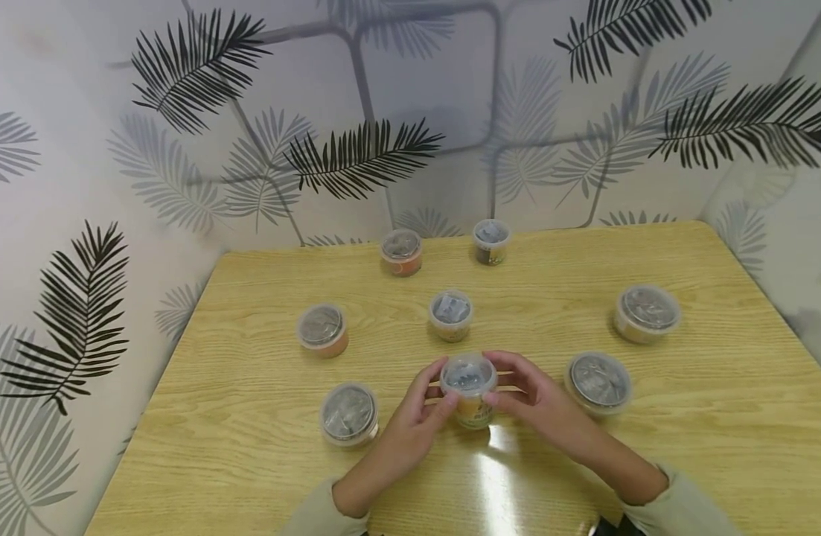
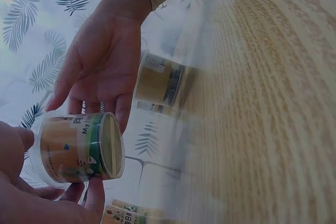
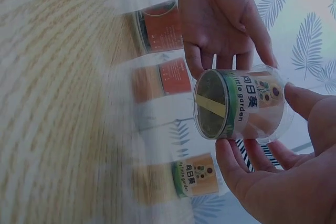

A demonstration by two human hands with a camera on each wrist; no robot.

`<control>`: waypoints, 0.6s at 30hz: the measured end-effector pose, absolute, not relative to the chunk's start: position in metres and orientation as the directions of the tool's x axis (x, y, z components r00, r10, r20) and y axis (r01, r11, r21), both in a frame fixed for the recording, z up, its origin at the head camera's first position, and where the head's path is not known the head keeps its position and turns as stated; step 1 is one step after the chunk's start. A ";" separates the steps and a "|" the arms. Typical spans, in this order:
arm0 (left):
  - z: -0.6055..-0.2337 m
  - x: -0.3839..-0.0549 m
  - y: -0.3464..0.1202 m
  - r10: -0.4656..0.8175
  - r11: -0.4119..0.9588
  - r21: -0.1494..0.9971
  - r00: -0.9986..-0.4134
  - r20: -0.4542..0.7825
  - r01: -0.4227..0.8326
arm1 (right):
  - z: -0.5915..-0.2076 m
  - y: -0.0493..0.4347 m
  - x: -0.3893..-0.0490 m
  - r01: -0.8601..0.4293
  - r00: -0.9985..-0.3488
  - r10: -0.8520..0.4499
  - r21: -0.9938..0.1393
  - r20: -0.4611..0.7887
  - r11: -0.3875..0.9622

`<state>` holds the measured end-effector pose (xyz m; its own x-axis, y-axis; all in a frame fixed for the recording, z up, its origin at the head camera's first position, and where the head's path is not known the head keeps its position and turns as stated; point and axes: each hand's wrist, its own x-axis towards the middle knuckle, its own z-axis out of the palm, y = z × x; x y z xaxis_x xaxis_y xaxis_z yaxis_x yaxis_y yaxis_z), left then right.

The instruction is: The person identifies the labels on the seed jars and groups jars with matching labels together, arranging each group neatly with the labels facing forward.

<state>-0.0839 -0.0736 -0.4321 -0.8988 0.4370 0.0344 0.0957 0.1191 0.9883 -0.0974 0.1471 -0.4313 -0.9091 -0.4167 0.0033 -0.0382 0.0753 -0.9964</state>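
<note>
Both hands hold a clear plastic cup [image 1: 476, 414] with a see-through lid, slightly above the table. Its label, orange and green, reads "little garden" in the right wrist view, and a yellow strip crosses its base [image 3: 210, 104]. My left hand [image 1: 415, 423] grips the cup from the left, thumb at the front and fingers behind. From the right, my right hand [image 1: 542, 400] grips it in the same way. A similar cup [image 1: 451, 316] stands just behind. Another lidded tub [image 1: 349, 414] is left of my left forearm, and one more [image 1: 598, 382] is beside my right hand.
Several more lidded cups stand on the wooden table [image 1: 236, 417]: an orange one [image 1: 323, 330] at left, a red one [image 1: 402, 253] and a dark one [image 1: 491, 242] at the back edge, a wide one [image 1: 647, 313] at right. A leaf-patterned wall [image 1: 437, 97] borders the back.
</note>
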 end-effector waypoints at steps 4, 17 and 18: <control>-0.439 -0.085 -0.071 0.435 0.111 0.990 -0.900 0.033 0.090 | -0.434 0.146 -0.097 0.009 -0.905 -0.425 -0.998 -0.035 0.065; -0.450 -0.083 -0.065 0.449 0.195 0.981 -0.891 -0.067 0.025 | -0.447 0.149 -0.098 -0.044 -0.867 -0.496 -0.986 -0.041 0.159; -0.450 -0.083 -0.065 0.451 0.192 0.981 -0.890 -0.073 0.016 | -0.449 0.149 -0.098 -0.042 -0.865 -0.500 -0.987 -0.043 0.157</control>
<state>-0.0830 -0.0650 -0.4502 -0.8897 0.4506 -0.0735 0.0160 0.1916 0.9813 -0.0980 0.1486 -0.4487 -0.8651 -0.4997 -0.0427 -0.0423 0.1574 -0.9866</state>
